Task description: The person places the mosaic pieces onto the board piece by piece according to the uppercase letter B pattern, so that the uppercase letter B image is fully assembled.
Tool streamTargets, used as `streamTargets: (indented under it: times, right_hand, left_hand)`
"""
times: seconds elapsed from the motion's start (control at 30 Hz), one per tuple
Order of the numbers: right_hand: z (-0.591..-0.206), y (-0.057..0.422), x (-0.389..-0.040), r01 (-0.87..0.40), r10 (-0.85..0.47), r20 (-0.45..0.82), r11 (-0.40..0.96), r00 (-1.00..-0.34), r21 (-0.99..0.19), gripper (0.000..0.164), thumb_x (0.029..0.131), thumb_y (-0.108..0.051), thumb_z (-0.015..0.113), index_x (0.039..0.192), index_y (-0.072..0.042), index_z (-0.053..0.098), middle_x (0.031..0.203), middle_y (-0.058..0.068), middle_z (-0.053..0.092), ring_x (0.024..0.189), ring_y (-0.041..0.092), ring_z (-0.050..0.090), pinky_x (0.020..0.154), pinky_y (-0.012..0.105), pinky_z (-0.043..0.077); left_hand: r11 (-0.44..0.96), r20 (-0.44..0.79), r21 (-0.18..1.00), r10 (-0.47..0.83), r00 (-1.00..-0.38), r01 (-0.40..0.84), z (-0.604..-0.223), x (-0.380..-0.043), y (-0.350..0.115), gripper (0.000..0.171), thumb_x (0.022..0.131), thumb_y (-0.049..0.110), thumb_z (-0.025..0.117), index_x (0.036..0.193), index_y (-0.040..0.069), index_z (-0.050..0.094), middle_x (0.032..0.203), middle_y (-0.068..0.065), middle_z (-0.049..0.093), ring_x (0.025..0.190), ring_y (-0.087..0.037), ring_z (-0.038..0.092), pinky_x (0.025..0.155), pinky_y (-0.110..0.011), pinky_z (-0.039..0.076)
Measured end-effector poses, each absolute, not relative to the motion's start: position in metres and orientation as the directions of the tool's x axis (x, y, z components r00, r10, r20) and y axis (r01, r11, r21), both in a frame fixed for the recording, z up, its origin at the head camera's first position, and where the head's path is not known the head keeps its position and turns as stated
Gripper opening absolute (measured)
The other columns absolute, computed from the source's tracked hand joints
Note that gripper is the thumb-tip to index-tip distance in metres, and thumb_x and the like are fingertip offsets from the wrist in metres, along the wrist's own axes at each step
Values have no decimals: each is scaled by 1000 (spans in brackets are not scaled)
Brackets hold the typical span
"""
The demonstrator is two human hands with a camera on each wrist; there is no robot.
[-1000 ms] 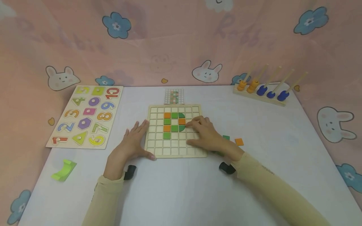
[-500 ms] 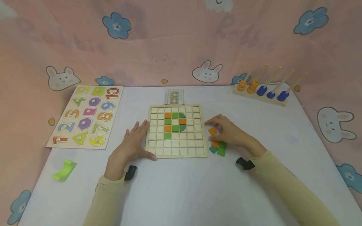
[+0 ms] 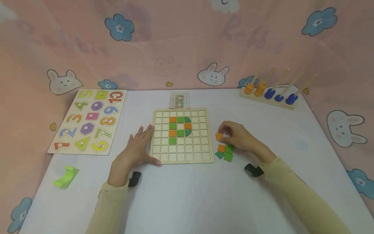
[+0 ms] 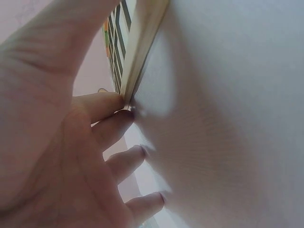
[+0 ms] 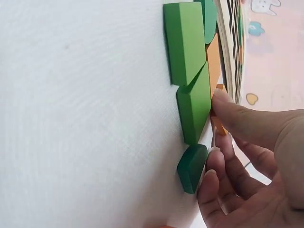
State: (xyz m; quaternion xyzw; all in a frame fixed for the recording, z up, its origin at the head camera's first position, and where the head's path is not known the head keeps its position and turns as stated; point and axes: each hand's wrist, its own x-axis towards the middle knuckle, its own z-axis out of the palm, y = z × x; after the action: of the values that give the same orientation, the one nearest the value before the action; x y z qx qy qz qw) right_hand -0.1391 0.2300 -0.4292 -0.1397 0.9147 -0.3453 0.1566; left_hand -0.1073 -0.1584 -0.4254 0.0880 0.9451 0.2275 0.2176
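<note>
My right hand pinches an orange square tile between thumb and fingers, just right of the wooden grid board. In the right wrist view the thumb and a fingertip meet at the tile's edges. Below that hand lie loose tiles: an orange square, green squares and a dark green piece. My left hand lies with fingers spread along the board's left edge, fingertips at its side in the left wrist view. Orange and green tiles form a P-like shape in the grid.
A small pattern card stands behind the board. At the left is a number-and-shape puzzle, with a light green curved block in front. A bead stacker with upright pegs stands at the back right.
My right hand has moved right, off the board to the loose tiles, and now pinches an orange tile there. My left hand has stayed at the board's edge.
</note>
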Motion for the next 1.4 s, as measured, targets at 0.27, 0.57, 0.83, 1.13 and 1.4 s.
streamTargets:
  times: [0.27,0.57,0.83,1.13,1.4]
  right_hand:
    - [-428,213,-142,-186,-307,-45,680,-951,-709,15,97,-6,76,110,-5,71,102,11,71,96,25,61,88,35,54]
    - [-432,175,-137,-236,-346,19,596,-938,-767,21,98,-7,75,119,-3,74,119,13,76,103,26,67,94,40,60]
    - [-437,141,-134,-259,-346,65,551,-936,-793,13,96,-10,78,108,-5,77,103,9,79,86,20,65,74,24,53]
    - [-443,114,-132,-255,-371,51,523,-927,-813,6,93,-11,81,98,-7,78,95,5,79,79,14,65,69,22,53]
    - [-443,105,-132,-223,-369,16,527,-929,-820,8,92,-11,83,98,-7,79,94,4,76,84,15,67,73,23,56]
  left_hand:
    - [871,-377,487,280,-883,68,-424,-107,-160,145,64,38,103,171,8,10,180,-11,7,167,-39,-4,132,-68,-6]
    - [848,-374,525,307,-875,73,-422,-107,-162,143,65,35,102,171,6,10,180,-13,6,166,-41,-6,132,-69,-6]
    - [847,-377,528,299,-877,62,-423,-109,-161,144,64,35,103,171,8,10,180,-12,7,167,-40,-6,132,-69,-6]
    - [851,-376,521,292,-879,60,-424,-110,-161,145,64,35,103,171,9,10,180,-11,7,167,-38,-6,132,-68,-7]
    - [855,-375,515,287,-881,59,-425,-110,-161,144,63,36,104,171,9,12,180,-11,9,167,-39,-4,132,-69,-6]
